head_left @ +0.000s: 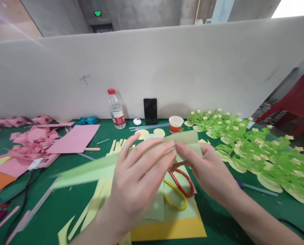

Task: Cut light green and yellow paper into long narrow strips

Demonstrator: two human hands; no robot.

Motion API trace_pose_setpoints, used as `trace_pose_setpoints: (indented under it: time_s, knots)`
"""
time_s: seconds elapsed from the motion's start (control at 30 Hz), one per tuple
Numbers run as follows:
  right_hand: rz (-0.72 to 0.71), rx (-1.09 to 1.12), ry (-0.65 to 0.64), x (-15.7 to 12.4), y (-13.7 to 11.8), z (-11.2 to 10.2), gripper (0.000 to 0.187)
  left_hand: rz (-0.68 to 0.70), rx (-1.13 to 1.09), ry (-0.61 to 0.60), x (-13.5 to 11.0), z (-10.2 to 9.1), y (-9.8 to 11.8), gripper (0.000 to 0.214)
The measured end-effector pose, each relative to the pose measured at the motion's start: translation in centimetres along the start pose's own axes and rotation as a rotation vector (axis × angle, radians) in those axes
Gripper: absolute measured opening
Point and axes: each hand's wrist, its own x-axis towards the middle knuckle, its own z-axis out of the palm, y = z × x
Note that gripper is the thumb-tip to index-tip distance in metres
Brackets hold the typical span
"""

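Over a green craft table point(65, 207), seen from the head camera I am watching, two bare hands hold a light green paper strip point(90, 170) in the air at the centre of the frame. The strip, blurred, slants from low on the left up to the right, above a pair of scissors point(178, 190) with one red and one yellow handle. The scissors lie on pale green sheets stacked over a yellow-orange sheet point(167, 230).

The left hand point(139, 177) lays its fingers long and close together across the top of the strip, with the thumb hidden beneath. The right hand point(208, 173) pinches the strip's upper end between its fingertips, which meet the left hand's fingertips.

Left of the hands lie a pink sheet point(75, 139) and a heap of pink paper scraps point(34, 143). To the right sit rows of green paper trees point(256, 149) topped with pale stars. A water bottle point(116, 110), a black phone point(150, 111) and a paper cup point(175, 124) stand along the white partition point(167, 68) behind.
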Motion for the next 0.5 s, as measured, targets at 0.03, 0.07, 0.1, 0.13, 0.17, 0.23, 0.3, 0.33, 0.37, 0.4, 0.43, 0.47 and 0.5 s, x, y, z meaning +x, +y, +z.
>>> trace_pose_setpoints:
  time_s: [0.03, 0.07, 0.1, 0.13, 0.17, 0.23, 0.3, 0.33, 0.37, 0.4, 0.43, 0.47, 0.5]
  knots:
    - [0.018, 0.051, -0.056, -0.3, 0.2, 0.5, 0.011, 0.015, 0.003, -0.011, 0.0, 0.0, 0.3, 0.017]
    - [0.045, 0.095, -0.099, -0.7, 0.4, 0.8, 0.013, 0.025, 0.009, -0.018, 0.0, -0.1, 0.5, 0.016]
    - [0.078, 0.128, -0.119, -1.1, 0.4, 0.9, 0.014, 0.032, 0.012, -0.018, 0.0, -0.1, 0.5, 0.016]
    - [0.115, 0.152, -0.125, -1.5, 0.4, 0.8, 0.016, 0.035, 0.014, -0.02, 0.0, -0.2, 0.5, 0.016]
    - [0.155, 0.169, -0.117, -1.8, 0.3, 0.7, 0.018, 0.038, 0.014, -0.024, 0.1, -0.3, 0.5, 0.017]
    - [0.193, 0.189, -0.073, -2.2, 0.1, 0.3, 0.023, 0.039, 0.016, -0.029, 0.1, -0.4, 0.4, 0.02]
    - [0.18, 0.172, -0.068, -2.3, -0.1, -0.1, 0.025, 0.029, 0.013, -0.032, 0.1, -0.6, 0.4, 0.02]
    - [0.155, 0.147, -0.089, -2.3, -0.2, -0.2, 0.026, 0.022, 0.012, -0.027, 0.2, -0.7, 0.4, 0.02]
    - [0.111, 0.104, -0.107, -2.3, -0.1, -0.4, 0.026, 0.017, 0.011, -0.012, 0.2, -0.8, 0.4, 0.02]
    - [0.044, 0.019, -0.115, -2.3, 0.0, -0.5, 0.027, 0.01, 0.007, -0.005, 0.2, -0.9, 0.4, 0.02]
    - [-0.031, -0.094, -0.108, -2.3, 0.1, -0.6, 0.029, 0.006, 0.001, 0.002, 0.2, -0.9, 0.4, 0.02]
    - [-0.115, -0.221, -0.083, -2.4, 0.3, -0.7, 0.031, 0.003, -0.006, 0.009, 0.2, -1.0, 0.3, 0.021]
    - [-0.2, -0.355, -0.042, -2.6, 0.3, -0.9, 0.033, 0.0, -0.016, 0.006, 0.2, -1.0, 0.3, 0.022]
